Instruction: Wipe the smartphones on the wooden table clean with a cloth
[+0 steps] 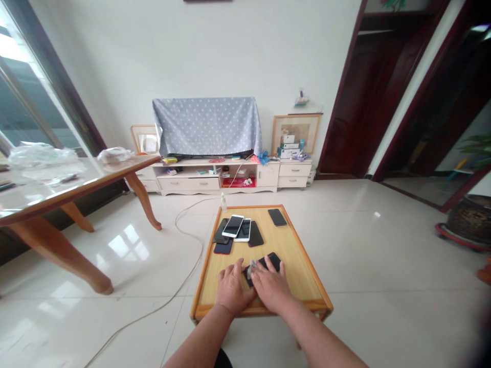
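A black smartphone (273,259) lies aslant near the front of the small wooden table (303,266). My left hand (231,290) grips its left end, thumb along the near edge. On top of the phone, my right hand (271,287) presses a crumpled grey-white wipe (251,268) under its fingers. Beyond my hands is a group of phones: a white phone (233,225) overlaps a second white phone (243,231). Around them lie a dark phone (221,232), a blue phone with a red edge (223,247) and a black phone (255,234). Another black phone (276,217) rests apart at the far right.
A small clear bottle (223,201) stands at the table's far left corner. To the left is a larger wooden table (115,171) with plastic bags on it. A cable (187,278) runs over the tiled floor. A low white cabinet (184,184) lines the wall.
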Demonstrator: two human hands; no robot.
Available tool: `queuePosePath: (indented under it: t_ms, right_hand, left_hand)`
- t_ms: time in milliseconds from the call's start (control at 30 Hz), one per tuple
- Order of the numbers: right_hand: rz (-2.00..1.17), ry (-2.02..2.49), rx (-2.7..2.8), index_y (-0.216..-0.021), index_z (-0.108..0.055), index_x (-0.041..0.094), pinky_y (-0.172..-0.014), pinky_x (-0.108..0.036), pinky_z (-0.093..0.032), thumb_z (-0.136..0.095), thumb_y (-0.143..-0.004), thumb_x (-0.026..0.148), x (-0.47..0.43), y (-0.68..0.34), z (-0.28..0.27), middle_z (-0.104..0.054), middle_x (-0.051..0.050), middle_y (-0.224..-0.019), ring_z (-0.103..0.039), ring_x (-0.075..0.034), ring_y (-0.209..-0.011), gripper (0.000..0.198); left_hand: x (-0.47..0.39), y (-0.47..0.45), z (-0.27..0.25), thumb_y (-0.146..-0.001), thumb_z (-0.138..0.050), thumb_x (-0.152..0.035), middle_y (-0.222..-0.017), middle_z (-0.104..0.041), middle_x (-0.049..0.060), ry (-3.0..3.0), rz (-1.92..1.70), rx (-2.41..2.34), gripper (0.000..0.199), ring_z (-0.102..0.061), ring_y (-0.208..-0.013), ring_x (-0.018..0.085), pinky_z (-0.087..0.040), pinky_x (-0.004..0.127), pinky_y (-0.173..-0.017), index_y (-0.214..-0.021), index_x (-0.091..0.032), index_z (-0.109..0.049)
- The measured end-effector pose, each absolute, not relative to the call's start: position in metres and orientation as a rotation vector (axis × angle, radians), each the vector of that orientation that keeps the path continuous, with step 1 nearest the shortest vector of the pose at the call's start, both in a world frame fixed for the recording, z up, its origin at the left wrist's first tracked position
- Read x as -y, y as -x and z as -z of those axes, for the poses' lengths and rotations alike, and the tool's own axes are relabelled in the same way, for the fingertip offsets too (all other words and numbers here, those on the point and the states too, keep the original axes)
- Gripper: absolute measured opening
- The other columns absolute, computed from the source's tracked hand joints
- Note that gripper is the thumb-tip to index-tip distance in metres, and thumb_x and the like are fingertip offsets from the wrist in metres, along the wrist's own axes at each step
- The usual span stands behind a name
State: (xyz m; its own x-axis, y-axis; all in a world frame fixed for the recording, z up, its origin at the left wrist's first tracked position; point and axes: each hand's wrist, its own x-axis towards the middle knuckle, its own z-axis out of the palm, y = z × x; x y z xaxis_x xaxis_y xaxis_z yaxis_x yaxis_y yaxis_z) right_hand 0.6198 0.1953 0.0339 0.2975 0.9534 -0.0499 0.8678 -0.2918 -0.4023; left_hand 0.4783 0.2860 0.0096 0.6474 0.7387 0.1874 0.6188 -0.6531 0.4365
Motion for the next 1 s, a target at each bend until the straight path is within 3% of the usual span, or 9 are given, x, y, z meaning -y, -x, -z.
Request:
queuePosePath:
  t_ms: [167, 367, 533, 800, 1000]
  right_hand:
    - [-0.359, 2.519, 1.366, -0.149, -0.038, 0.034, -0.112, -0.069, -0.001, -0.004, -0.102, 0.046, -0.199, -0.642, -0.03, -0.026, 0.004, -0.16, -0.001, -0.031, -0.15, 0.06]
    - [-0.375, 2.153, 1.769, -0.15, -0.034, 0.04, -0.115, -0.064, 0.004, -0.011, -0.103, 0.047, -0.199, -0.606, -0.02, -0.034, 0.005, -0.157, -0.009, -0.026, -0.15, 0.053]
    - [-0.363, 2.452, 1.38, -0.148, -0.04, 0.036, -0.111, -0.07, -0.001, -0.012, -0.103, 0.046, -0.206, -0.644, -0.023, -0.028, 0.003, -0.16, -0.004, -0.032, -0.15, 0.054]
    - [-0.374, 2.174, 1.702, -0.148, -0.039, 0.037, -0.114, -0.065, 0.003, -0.018, -0.103, 0.047, -0.19, -0.612, -0.012, -0.033, 0.002, -0.158, -0.009, -0.027, -0.15, 0.051]
    - [-0.299, 2.482, 1.358, -0.149, -0.04, 0.031, -0.112, -0.069, -0.001, -0.017, -0.102, 0.046, -0.184, -0.657, -0.017, -0.032, 0.0, -0.158, -0.005, -0.031, -0.15, 0.054]
  left_hand:
    - [-0.284, -0.479, -0.011, -0.067, -0.068, -0.036, -0.125, -0.064, 0.009, -2.569, -0.489, -1.08, 0.076, -0.051, -0.121, 0.027, -0.029, 0.039, -0.104, -0.137, -0.024, -0.041]
    - [-0.287, -0.479, -0.008, -0.078, -0.058, -0.034, -0.126, -0.064, 0.009, -2.593, -0.474, -1.076, 0.062, -0.053, -0.12, 0.024, -0.03, 0.038, -0.102, -0.136, -0.024, -0.041]
    - [-0.285, -0.48, -0.01, -0.067, -0.068, -0.037, -0.126, -0.063, 0.008, -2.588, -0.478, -1.103, 0.074, -0.051, -0.121, 0.027, -0.03, 0.038, -0.103, -0.136, -0.025, -0.042]
    - [-0.286, -0.48, -0.01, -0.075, -0.06, -0.036, -0.123, -0.064, 0.007, -2.592, -0.459, -1.079, 0.058, -0.052, -0.118, 0.025, -0.03, 0.038, -0.102, -0.13, -0.027, -0.047]
    - [-0.284, -0.481, -0.012, -0.068, -0.067, -0.039, -0.121, -0.064, 0.008, -2.617, -0.451, -1.102, 0.065, -0.051, -0.118, 0.027, -0.029, 0.038, -0.103, -0.129, -0.026, -0.049]
